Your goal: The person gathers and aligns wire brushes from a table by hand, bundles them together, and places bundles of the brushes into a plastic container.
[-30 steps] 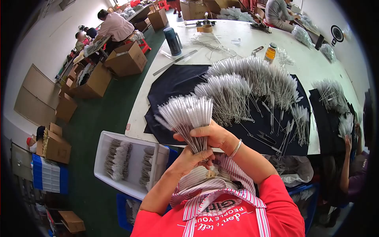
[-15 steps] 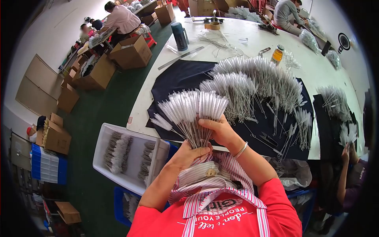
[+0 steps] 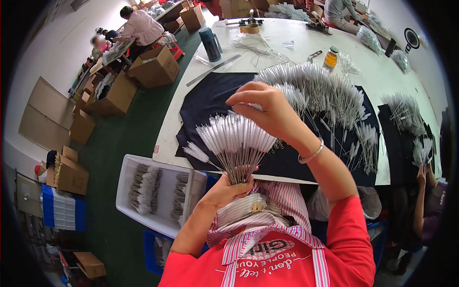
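Observation:
My left hand (image 3: 233, 186) is wrapped round the wire stems of a fanned bundle of white-bristled tube brushes (image 3: 234, 136), heads up, in front of my apron. One brush (image 3: 196, 152) leans out to the left of the fan. Above the bundle is my right hand (image 3: 267, 109), its fingers bent and the thumb apart from them. White bristles show in the gap, seemingly from the pile behind. That large pile of loose brushes (image 3: 318, 86) lies on a dark cloth (image 3: 205, 95), partly hidden by my right hand and forearm.
A white bin (image 3: 125, 191) with brushes stands left of me, below the table edge. On the white table (image 3: 191, 115) are a blue flask (image 3: 209, 44), a ruler (image 3: 213, 70), tape (image 3: 249, 29) and a jar (image 3: 331, 58). A co-worker's hands (image 3: 422, 174) hold brushes at the right.
My right hand has left the bundle and risen above it, its thumb now apart from the fingers. My left hand keeps its hold on the stems. The view has shifted slightly.

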The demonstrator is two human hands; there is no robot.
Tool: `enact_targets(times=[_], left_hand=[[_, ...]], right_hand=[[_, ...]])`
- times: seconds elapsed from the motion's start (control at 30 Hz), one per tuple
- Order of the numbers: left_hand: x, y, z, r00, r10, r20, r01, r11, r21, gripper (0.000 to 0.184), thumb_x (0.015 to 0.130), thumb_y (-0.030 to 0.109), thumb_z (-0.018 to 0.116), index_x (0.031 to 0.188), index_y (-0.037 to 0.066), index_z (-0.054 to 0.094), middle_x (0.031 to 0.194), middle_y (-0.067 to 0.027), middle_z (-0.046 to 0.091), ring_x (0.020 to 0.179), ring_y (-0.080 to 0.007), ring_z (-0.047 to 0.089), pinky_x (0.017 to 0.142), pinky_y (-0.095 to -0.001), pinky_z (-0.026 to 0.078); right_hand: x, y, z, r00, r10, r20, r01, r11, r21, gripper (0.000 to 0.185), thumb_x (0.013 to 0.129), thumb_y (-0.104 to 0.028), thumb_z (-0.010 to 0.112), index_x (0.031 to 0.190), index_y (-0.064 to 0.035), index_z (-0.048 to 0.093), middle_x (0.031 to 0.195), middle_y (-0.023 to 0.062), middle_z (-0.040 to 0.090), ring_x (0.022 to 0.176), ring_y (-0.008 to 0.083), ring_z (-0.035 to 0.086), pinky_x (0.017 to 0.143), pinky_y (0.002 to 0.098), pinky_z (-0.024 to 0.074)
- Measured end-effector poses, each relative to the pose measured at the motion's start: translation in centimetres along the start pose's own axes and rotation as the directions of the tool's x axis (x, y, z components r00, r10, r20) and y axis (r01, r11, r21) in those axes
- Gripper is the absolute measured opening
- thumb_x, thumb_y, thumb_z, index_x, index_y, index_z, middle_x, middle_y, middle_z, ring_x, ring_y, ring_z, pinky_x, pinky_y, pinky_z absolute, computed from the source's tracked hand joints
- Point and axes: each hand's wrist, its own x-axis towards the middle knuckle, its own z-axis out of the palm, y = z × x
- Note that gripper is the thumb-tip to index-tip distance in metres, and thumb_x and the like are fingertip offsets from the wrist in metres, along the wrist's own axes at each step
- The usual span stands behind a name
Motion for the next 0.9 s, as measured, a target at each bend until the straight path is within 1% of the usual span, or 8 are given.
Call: enact_targets(times=[0.03, 0.1, 0.23, 0.4, 0.57, 0.73, 0.87, 0.9], left_hand=[[0.0, 0.0, 0.1, 1.000, 0.001, -0.015, -0.001, 1.000, 0.024, 0.050, 0.075, -0.002, 0.067, 0.122, 0.001, 0.048, 0.083, 0.0002, 0.056, 0.064, -0.0077, 0.050, 0.052, -0.0209, 0.040], [0.0, 0.1, 0.1, 1.000, 0.006, -0.031, -0.004, 0.999, 0.047, 0.051, 0.075, -0.002, 0.067, 0.122, 0.001, 0.048, 0.083, 0.0005, 0.056, 0.064, -0.0075, 0.050, 0.053, -0.0210, 0.040], [0.0, -0.1, -0.2, 0.999, 0.026, -0.019, -0.024, 0.995, 0.097, 0.050, 0.076, 0.000, 0.067, 0.122, 0.001, 0.048, 0.082, 0.0012, 0.055, 0.064, -0.0067, 0.050, 0.053, -0.0203, 0.040], [0.3, -0.2, -1.0, 0.995, 0.079, -0.054, -0.063, 0.967, 0.246, 0.047, 0.077, 0.004, 0.067, 0.121, 0.001, 0.049, 0.080, 0.0026, 0.054, 0.063, -0.0052, 0.048, 0.054, -0.0196, 0.040], [0.6, -0.5, -1.3, 0.970, 0.104, -0.220, -0.015, 0.928, 0.372, 0.046, 0.077, 0.007, 0.067, 0.119, 0.001, 0.050, 0.076, 0.0040, 0.052, 0.061, -0.0046, 0.046, 0.052, -0.0198, 0.038], [0.8, -0.2, -0.7, 0.989, 0.080, -0.126, -0.044, 0.962, 0.269, 0.044, 0.077, 0.003, 0.065, 0.119, 0.001, 0.051, 0.075, 0.0015, 0.052, 0.057, -0.0058, 0.045, 0.049, -0.0200, 0.036], [1.0, 0.8, 0.7, 0.992, 0.032, -0.119, -0.007, 0.978, 0.208, 0.045, 0.076, 0.001, 0.065, 0.118, -0.001, 0.050, 0.075, -0.0001, 0.051, 0.056, -0.0064, 0.044, 0.046, -0.0192, 0.032], [1.1, 0.8, 0.7, 0.993, 0.022, -0.114, 0.003, 0.977, 0.213, 0.045, 0.076, 0.001, 0.065, 0.118, -0.001, 0.050, 0.075, -0.0001, 0.051, 0.056, -0.0064, 0.044, 0.046, -0.0192, 0.032]], right_hand=[[0.4, -0.3, -0.1, 1.000, 0.003, -0.004, -0.003, 1.000, -0.002, 0.014, 0.078, -0.017, 0.061, 0.084, -0.0075, 0.069, 0.085, 0.0094, 0.064, 0.081, 0.0270, 0.059, 0.074, 0.0355, 0.0464], [1.1, -0.6, -0.2, 0.967, 0.024, 0.255, -0.001, 0.996, -0.090, 0.012, 0.078, -0.012, 0.062, 0.086, -0.0040, 0.067, 0.082, 0.0095, 0.063, 0.075, 0.0241, 0.062, 0.068, 0.0327, 0.0482], [2.2, -0.9, -0.9, 0.910, 0.070, 0.408, -0.036, 0.995, -0.090, 0.011, 0.078, -0.010, 0.061, 0.084, -0.0024, 0.067, 0.082, 0.0105, 0.063, 0.073, 0.0259, 0.062, 0.067, 0.0331, 0.0486], [3.2, -0.9, -1.6, 0.852, 0.163, 0.498, -0.071, 0.977, -0.199, 0.014, 0.076, -0.011, 0.062, 0.083, 0.0002, 0.066, 0.080, 0.0119, 0.064, 0.073, 0.0246, 0.063, 0.067, 0.0316, 0.0495], [3.9, 0.1, -1.9, 0.718, 0.279, 0.638, -0.178, 0.959, -0.219, 0.018, 0.075, -0.013, 0.061, 0.082, 0.0033, 0.065, 0.075, 0.0146, 0.065, 0.071, 0.0207, 0.064, 0.068, 0.0312, 0.0492], [3.7, 0.5, -1.2, 0.770, 0.335, 0.543, -0.243, 0.941, -0.237, 0.017, 0.079, -0.013, 0.058, 0.082, 0.0027, 0.063, 0.076, 0.0124, 0.063, 0.072, 0.0199, 0.060, 0.070, 0.0318, 0.0476], [6.0, 1.7, -3.7, 0.757, 0.570, 0.321, -0.579, 0.812, -0.075, 0.026, 0.083, -0.024, 0.060, 0.096, -0.0009, 0.063, 0.080, 0.0034, 0.061, 0.074, 0.0125, 0.054, 0.068, 0.0268, 0.0449], [6.5, 2.8, -5.2, 0.823, 0.514, 0.242, -0.490, 0.858, -0.156, 0.029, 0.084, -0.028, 0.059, 0.098, -0.0031, 0.063, 0.081, 0.0024, 0.062, 0.075, 0.0132, 0.056, 0.067, 0.0272, 0.0447]])
